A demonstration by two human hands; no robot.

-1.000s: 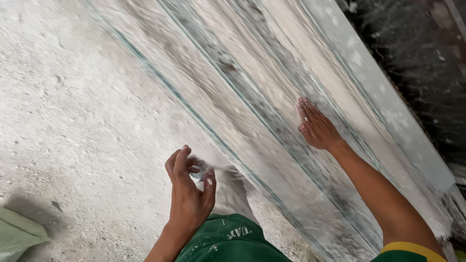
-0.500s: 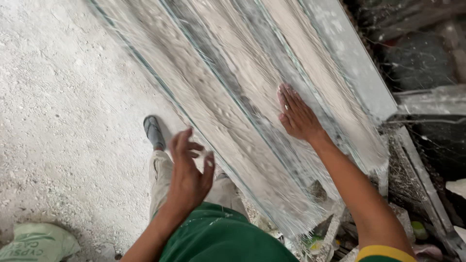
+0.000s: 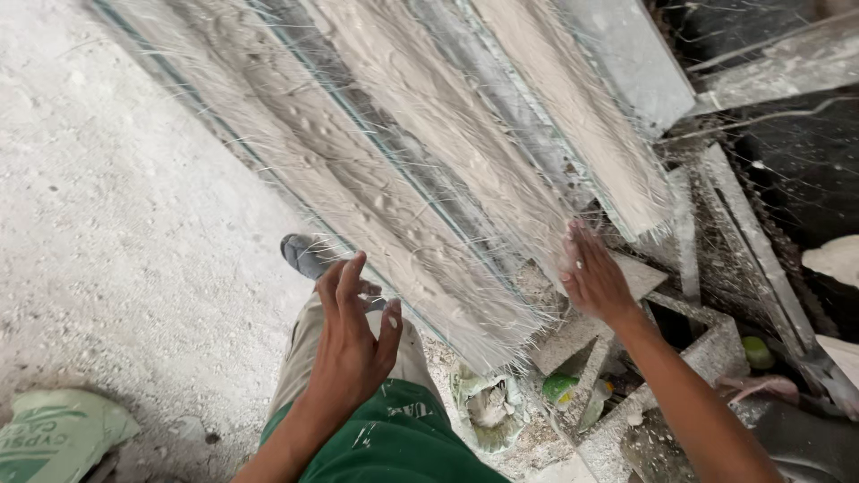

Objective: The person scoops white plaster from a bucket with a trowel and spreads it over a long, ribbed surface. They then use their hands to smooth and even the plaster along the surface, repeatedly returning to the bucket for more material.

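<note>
Both hands were open, gripping nothing. Right hand [image 3: 595, 279] lay flat, fingers spread, on the lower end of the plaster panel [image 3: 420, 170], a long ribbed slab w/ fibres sticking out, lying slanted across a frame [image 3: 716, 349]. Left hand [image 3: 353, 340] hovered just beside the panel's near edge, above the person's knee and shoe [image 3: 304, 255]. Sack [image 3: 58, 434] lay on floor [image 3: 116, 241], well apart.

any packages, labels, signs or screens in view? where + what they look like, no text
Sack: bottom left on the dusty floor, left of the left hand; soft, pale green with darker green print.
Printed shirt: bottom centre, on the person; dark green, small white marking.
Green container: amid rubble below the right hand; rounded, label unclear.
No signs or screens.
</note>
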